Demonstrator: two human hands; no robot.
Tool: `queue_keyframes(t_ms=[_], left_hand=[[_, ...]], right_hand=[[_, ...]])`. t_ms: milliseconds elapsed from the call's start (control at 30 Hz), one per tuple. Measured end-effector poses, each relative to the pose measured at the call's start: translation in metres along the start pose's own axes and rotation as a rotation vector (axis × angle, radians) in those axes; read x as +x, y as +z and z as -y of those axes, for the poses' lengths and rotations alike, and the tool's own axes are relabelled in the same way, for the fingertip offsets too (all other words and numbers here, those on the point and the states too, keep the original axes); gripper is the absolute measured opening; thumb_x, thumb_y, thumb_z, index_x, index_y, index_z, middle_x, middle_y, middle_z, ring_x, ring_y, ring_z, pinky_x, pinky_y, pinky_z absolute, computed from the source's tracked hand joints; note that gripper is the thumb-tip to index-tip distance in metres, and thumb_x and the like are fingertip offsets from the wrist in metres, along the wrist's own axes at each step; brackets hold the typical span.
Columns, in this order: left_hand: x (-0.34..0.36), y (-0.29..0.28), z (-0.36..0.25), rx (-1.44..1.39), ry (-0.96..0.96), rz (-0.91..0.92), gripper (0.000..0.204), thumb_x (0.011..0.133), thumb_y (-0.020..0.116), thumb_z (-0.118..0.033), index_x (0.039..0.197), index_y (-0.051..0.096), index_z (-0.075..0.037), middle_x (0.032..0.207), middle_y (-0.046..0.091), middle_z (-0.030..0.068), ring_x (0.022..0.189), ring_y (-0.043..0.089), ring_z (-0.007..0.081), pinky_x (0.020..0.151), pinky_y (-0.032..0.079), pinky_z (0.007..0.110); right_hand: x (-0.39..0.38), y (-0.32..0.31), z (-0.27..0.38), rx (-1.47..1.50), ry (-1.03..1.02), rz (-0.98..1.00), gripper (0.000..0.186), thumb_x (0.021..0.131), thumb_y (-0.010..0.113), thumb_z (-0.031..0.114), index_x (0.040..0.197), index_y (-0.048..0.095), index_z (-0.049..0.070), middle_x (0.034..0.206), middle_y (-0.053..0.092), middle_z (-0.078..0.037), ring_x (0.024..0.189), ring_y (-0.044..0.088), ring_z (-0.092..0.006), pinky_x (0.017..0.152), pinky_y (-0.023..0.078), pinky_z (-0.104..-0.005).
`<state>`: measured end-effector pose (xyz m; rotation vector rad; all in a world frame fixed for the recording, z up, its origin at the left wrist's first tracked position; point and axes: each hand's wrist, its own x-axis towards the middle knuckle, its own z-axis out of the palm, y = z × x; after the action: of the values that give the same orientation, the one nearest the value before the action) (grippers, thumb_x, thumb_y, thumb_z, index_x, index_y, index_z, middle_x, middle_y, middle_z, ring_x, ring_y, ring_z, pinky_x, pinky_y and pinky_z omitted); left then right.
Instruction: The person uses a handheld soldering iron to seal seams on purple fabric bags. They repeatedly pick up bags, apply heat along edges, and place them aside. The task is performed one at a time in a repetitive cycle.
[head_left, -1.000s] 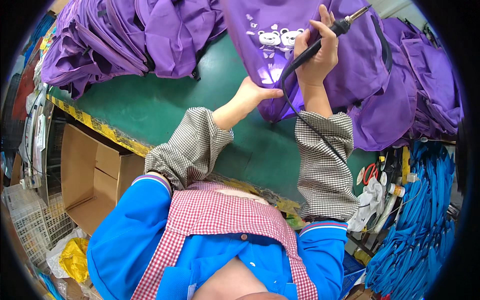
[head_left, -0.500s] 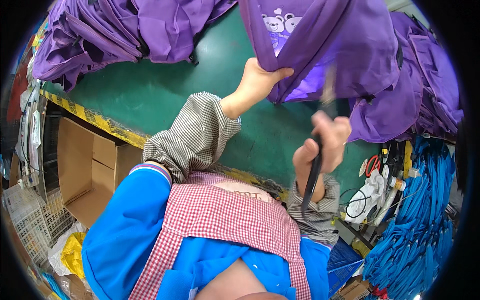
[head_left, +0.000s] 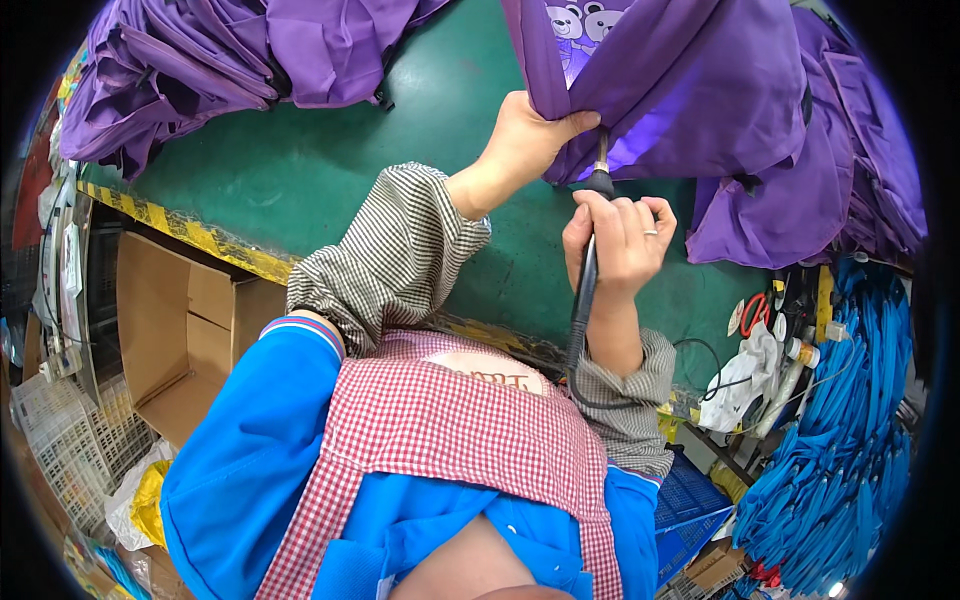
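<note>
A purple fabric bag (head_left: pixel 700 90) with a white bear print lies at the far side of the green table. My left hand (head_left: pixel 530 138) pinches the near edge of its cloth, thumb on top. In my right hand (head_left: pixel 622 240) is a soldering iron (head_left: pixel 586 275) with a black handle, a metal shaft and a cord trailing from its rear end. Its shaft points away from me and meets the purple cloth beside my left thumb; the tip itself is hard to make out there. Violet light glows on the cloth just right of the shaft.
More purple bags (head_left: pixel 200 60) are heaped at the far left, others (head_left: pixel 860 150) at the right. Yellow-black tape marks the edge of the green table (head_left: pixel 300 180). A cardboard box (head_left: pixel 175 330) stands below left. Blue straps (head_left: pixel 830 430) hang at the right, near red-handled scissors (head_left: pixel 753 315).
My right hand has swung left and turned the soldering iron's shaft against the cloth. My left hand has shifted slightly away and right with the bag's edge.
</note>
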<state>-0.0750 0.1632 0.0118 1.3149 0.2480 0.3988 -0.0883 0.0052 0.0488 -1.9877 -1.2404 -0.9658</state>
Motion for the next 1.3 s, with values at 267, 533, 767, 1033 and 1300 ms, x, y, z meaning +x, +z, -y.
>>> queue_keyframes(t_ms=[267, 533, 767, 1033, 1300], left_hand=[[-0.005, -0.03, -0.023, 0.441, 0.431, -0.194, 0.042, 0.071, 0.074, -0.013, 0.103, 0.05, -0.001, 0.082, 0.063, 0.0055, 0.071, 0.06, 0.015, 0.065, 0.05, 0.03], [0.016, -0.051, -0.032, 0.407, 0.255, 0.022, 0.038, 0.069, 0.077, -0.018, 0.1, 0.063, -0.001, 0.078, 0.066, 0.0068, 0.067, 0.062, 0.0118, 0.061, 0.05, 0.027], [0.041, -0.021, -0.034, 0.481, 0.404, 0.138, 0.037, 0.072, 0.074, -0.027, 0.088, 0.054, 0.0, 0.07, 0.061, 0.0101, 0.068, 0.062, 0.0228, 0.063, 0.049, 0.033], [0.047, -0.023, -0.019, 0.593, 0.322, 0.114, 0.039, 0.073, 0.075, -0.027, 0.086, 0.051, 0.0, 0.07, 0.058, 0.0098, 0.065, 0.059, 0.0205, 0.06, 0.048, 0.032], [0.021, -0.041, -0.03, 0.152, 0.418, -0.005, 0.04, 0.083, 0.069, -0.019, 0.11, 0.05, 0.005, 0.098, 0.065, 0.0147, 0.084, 0.064, 0.0166, 0.072, 0.052, 0.033]], right_hand=[[0.053, 0.033, -0.053, -0.025, -0.071, -0.223, 0.027, 0.086, 0.063, 0.005, 0.111, 0.054, 0.003, 0.133, 0.046, -0.033, 0.121, 0.049, -0.0464, 0.105, 0.034, -0.0523], [0.027, 0.011, -0.06, -0.012, -0.055, -0.252, 0.036, 0.09, 0.066, 0.023, 0.111, 0.049, -0.001, 0.122, 0.057, -0.027, 0.107, 0.058, -0.0413, 0.096, 0.042, -0.0469], [-0.021, 0.002, -0.006, 0.267, 0.023, -0.086, 0.018, 0.089, 0.053, 0.019, 0.093, 0.065, 0.006, 0.067, 0.055, -0.004, 0.06, 0.051, -0.0177, 0.084, 0.044, -0.041], [-0.018, 0.02, -0.012, 0.174, -0.044, -0.053, 0.014, 0.084, 0.055, 0.017, 0.084, 0.066, 0.009, 0.064, 0.05, -0.003, 0.057, 0.049, -0.017, 0.08, 0.043, -0.0391], [-0.009, -0.011, -0.053, 0.162, 0.213, -0.342, 0.018, 0.095, 0.053, 0.019, 0.101, 0.048, 0.002, 0.107, 0.05, -0.024, 0.097, 0.054, -0.0309, 0.095, 0.042, -0.0464]])
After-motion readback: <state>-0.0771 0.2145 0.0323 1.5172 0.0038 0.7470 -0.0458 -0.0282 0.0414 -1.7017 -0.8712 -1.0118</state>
